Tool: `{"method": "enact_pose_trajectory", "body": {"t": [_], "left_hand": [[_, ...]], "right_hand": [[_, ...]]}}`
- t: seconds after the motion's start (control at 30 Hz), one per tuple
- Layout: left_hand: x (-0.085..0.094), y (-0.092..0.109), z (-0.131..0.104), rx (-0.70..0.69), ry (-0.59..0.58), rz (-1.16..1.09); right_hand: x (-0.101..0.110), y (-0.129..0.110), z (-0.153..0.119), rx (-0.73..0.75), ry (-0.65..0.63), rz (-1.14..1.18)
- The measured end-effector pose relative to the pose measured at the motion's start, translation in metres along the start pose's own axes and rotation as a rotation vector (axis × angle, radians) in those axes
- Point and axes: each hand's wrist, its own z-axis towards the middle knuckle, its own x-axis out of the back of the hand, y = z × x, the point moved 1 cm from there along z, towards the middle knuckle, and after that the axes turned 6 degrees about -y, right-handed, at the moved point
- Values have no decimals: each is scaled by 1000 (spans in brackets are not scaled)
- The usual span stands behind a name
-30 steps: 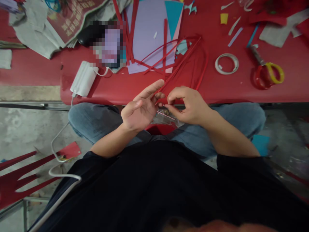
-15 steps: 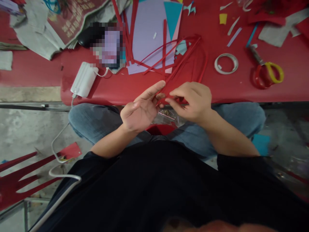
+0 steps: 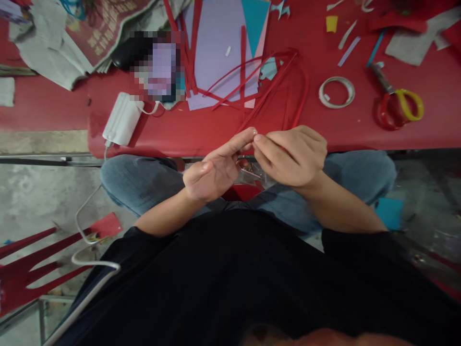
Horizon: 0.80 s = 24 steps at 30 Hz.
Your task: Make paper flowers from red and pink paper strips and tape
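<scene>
As we look through the head view, the clearest change is at the right hand (image 3: 293, 154): half a second ago its thumb and index finger stood a little apart beside the left hand's curled fingers, and now their tips are together, touching the end of the left index finger. Taking the purple sheet (image 3: 216, 57) as our landmark, both hands meet on the near side of it, in front of its near edge.

We see the left hand (image 3: 219, 174) palm up, index finger straight, thumb well apart from it, the other fingers curled; we cannot tell whether those clamp a strip. A pale speck (image 3: 254, 131) shows on its index fingertip, too small for us to identify, nor can we tell whether the right fingers pinch it. We judge that the fine work in hand is now at that fingertip.

The red strips (image 3: 243, 67) lie across the sheet and to its right, some running toward the left hand. Right of the sheet we find the tape roll (image 3: 350, 93) and, farther right, the scissors (image 3: 392, 92), both untouched.
</scene>
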Motion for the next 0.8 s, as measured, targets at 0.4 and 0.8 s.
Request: {"method": "enact_pose_trajectory", "body": {"t": [0.4, 0.8], "left_hand": [[2, -3, 3, -7, -43, 62], [3, -1, 5, -118, -7, 260]], "right_hand": [[-1, -5, 7, -45, 17, -68], [14, -24, 25, -201, 27, 255]]}}
